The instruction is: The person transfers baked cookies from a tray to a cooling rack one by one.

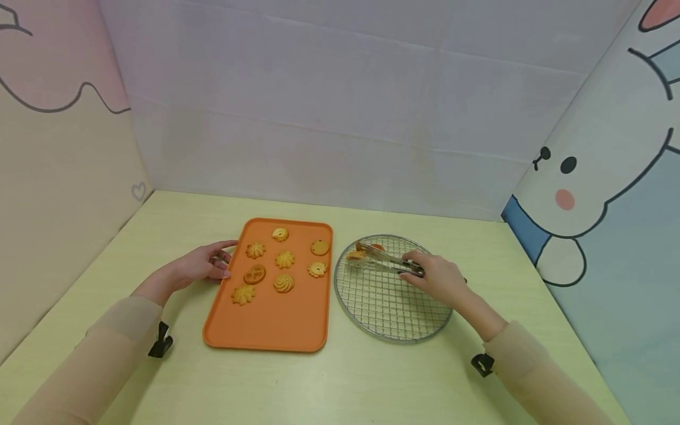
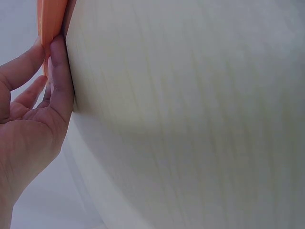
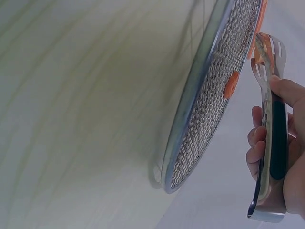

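Right hand (image 1: 438,277) grips tongs (image 3: 278,138), tips apparently around a cookie (image 1: 355,256) over the wire rack (image 1: 395,313); left hand (image 1: 202,264) pinches the orange tray (image 1: 273,327) by its left edge; narrow gap between tray and rack.

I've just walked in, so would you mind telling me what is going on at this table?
A person is handling cookies with tongs. Their right hand grips the metal tongs, with one cookie seemingly between the tips, over the round wire rack. A small orange piece rests on the rack. The left hand pinches the left edge of the orange tray, where eight cookies lie, leaving the near end bare.
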Action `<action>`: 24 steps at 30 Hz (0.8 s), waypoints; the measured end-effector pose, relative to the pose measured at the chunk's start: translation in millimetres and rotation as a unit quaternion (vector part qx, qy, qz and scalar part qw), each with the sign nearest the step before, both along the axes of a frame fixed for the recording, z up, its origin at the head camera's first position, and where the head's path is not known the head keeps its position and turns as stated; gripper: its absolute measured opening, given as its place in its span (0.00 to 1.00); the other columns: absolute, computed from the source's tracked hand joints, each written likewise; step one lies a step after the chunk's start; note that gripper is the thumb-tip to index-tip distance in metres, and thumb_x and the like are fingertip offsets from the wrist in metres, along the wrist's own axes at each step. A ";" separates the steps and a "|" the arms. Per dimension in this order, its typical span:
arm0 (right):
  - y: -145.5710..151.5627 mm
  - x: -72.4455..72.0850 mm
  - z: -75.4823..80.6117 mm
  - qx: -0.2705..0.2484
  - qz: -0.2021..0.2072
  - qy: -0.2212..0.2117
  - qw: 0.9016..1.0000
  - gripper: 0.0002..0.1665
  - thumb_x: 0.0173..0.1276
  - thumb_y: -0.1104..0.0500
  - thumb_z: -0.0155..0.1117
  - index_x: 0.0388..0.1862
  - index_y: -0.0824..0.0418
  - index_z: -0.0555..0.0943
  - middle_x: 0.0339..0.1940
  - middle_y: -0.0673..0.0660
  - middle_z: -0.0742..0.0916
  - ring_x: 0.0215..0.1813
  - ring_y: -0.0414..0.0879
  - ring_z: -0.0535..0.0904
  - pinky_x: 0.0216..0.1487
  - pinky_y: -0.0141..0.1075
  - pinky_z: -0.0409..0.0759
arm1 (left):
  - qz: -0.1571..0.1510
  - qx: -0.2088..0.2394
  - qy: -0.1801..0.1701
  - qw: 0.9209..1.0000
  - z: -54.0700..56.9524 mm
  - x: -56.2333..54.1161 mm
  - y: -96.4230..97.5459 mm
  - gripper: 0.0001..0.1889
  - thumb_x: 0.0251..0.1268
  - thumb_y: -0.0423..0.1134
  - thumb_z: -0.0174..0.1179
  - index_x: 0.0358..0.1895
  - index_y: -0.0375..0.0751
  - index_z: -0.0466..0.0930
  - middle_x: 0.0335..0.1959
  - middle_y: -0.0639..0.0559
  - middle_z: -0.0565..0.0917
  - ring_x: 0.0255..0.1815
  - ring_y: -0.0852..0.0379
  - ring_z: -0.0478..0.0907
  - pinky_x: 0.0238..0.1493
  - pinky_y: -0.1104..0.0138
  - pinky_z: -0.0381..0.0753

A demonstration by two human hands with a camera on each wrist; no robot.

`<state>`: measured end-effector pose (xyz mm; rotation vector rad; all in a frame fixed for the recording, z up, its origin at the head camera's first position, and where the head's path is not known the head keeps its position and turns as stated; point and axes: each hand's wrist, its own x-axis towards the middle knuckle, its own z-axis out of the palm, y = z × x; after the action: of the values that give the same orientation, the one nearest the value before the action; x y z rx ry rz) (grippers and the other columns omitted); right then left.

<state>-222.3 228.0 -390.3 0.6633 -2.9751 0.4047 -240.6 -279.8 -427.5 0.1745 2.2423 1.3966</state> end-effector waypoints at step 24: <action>2.2 -4.4 -6.0 0.018 0.010 -0.004 1.000 0.24 0.61 0.46 0.67 0.53 0.54 0.79 0.42 0.57 0.86 0.39 0.51 0.83 0.22 0.37 0.73 | -0.003 -0.002 0.002 1.000 3.4 1.7 0.4 0.43 0.60 0.29 0.61 0.75 0.37 0.44 0.50 0.39 0.64 0.42 0.52 0.69 0.38 0.67 0.79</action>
<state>-226.7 230.1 -396.3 0.6971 -2.9918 0.3563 -239.0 -279.4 -424.1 0.1818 2.2452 1.3909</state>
